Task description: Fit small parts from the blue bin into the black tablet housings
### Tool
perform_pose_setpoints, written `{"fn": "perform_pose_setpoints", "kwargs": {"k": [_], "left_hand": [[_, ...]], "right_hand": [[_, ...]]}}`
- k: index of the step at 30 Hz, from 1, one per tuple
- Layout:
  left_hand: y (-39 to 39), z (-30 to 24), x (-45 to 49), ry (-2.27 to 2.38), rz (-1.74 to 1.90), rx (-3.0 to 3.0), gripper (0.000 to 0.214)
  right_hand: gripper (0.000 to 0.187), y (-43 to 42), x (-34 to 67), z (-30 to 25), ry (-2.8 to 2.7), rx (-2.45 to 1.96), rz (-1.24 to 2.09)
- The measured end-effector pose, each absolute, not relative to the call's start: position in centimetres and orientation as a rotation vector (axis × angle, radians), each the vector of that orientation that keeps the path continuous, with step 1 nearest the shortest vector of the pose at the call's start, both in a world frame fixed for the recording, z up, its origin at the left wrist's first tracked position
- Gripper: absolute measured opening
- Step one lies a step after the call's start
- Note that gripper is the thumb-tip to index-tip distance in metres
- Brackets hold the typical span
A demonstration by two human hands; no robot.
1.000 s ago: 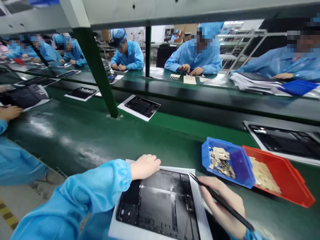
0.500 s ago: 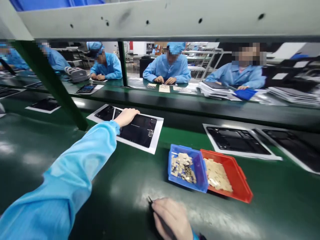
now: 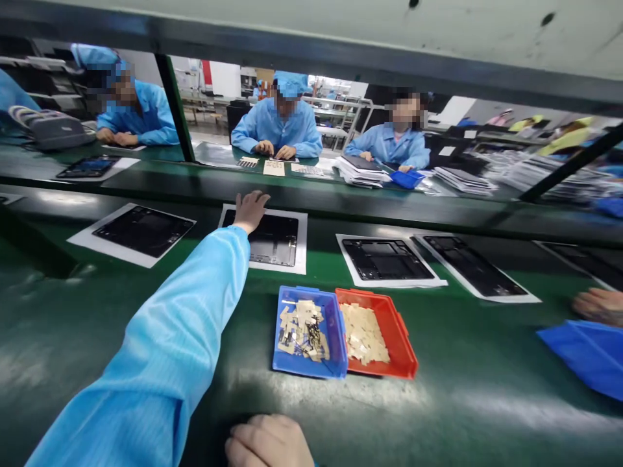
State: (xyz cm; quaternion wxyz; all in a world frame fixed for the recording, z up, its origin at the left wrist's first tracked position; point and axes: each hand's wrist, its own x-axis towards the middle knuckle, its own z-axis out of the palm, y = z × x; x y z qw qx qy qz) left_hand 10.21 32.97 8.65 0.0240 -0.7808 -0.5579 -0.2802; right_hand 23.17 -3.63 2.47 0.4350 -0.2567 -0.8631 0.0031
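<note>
On the green table [image 3: 477, 357], white paper [image 3: 302, 243] carries the black panel [image 3: 283, 239], which could slide crooked if the spread-out left hand [image 3: 251, 211] over its far edge bumps it, while the right hand [image 3: 272, 444] is curled, gripping I can't tell what, if anything.

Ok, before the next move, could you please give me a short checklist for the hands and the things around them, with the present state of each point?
1. Left hand open, over a dark panel: ok.
2. Left hand touching that panel: cannot tell.
3. Right hand wholly in view: not ok, the bottom edge cuts it off.
4. Anything held in the right hand: cannot tell, its grip is hidden.
5. Blue bin and red bin side by side, with pieces inside: ok.
6. Co-worker's hand apart from both bins: ok.
</note>
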Motion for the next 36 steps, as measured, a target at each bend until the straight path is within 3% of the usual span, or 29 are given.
{"fn": "perform_pose_setpoints", "kwargs": {"k": [3,6,11,16,20,23,27,36], "left_hand": [[30.0,8.0,8.5,-1.788,-1.195,-2.404,0.051],[24.0,6.1,4.7,-1.822,-1.564,-2.448,0.048],[10.1,1.2,-1.2,-2.008,-1.740,-2.497,0.025],[1.4,-0.1,-2.0,-1.987,-1.743,-2.766,0.021],[-0.3,1.3,-1.2,-1.486,-1.429,-3.169,0.027],[-0.2,1.9,-1.0,-1.316,-1.323,-3.274,0.028],[0.2,1.8,-1.2,-1.342,-1.393,-3.225,0.026],[0.9,1.8,-1.7,-1.298,-1.516,-3.184,0.027]], "right_hand": [[0.017,-4.0,23.3,2.6,-2.155,-0.685,0.018],[0.020,-4.3,23.6,3.1,-2.203,-0.748,0.075],[0.026,-4.0,24.0,3.6,-2.294,-0.747,0.090],[0.026,-4.2,25.0,4.1,-2.109,-0.865,-0.115],[0.042,-3.1,25.8,6.5,-1.791,-1.287,-0.140],[0.041,0.1,25.7,8.6,-1.772,-1.539,-0.046],[0.021,5.0,24.8,9.0,-1.840,-1.906,0.114],[0.030,8.0,24.5,7.2,-1.883,-2.393,0.198]]}}
